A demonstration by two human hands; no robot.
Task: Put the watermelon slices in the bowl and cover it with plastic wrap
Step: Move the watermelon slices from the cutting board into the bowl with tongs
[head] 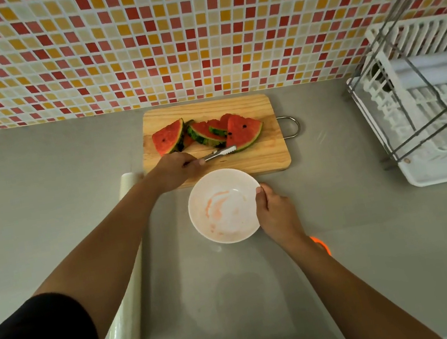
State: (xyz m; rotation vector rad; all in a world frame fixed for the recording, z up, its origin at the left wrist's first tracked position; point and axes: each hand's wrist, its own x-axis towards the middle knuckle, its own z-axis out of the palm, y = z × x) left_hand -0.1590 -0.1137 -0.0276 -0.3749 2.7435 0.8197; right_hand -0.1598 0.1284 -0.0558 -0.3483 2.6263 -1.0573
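Several watermelon slices (207, 133) lie in a row on a wooden cutting board (262, 160) near the tiled wall. My left hand (178, 171) grips metal tongs (221, 153) whose toothed tips reach the rind of the rightmost slice (242, 132). In front of the board stands a white bowl (224, 206), streaked pink inside and holding no fruit. My right hand (275, 214) holds its right rim, thumb on the edge. A roll of plastic wrap (129, 303) lies on the counter under my left forearm.
A white dish rack (438, 115) with a wire frame stands at the right on the grey counter (46, 213). A small orange object (322, 246) peeks out beside my right forearm. The board has a metal handle (293, 126) on its right.
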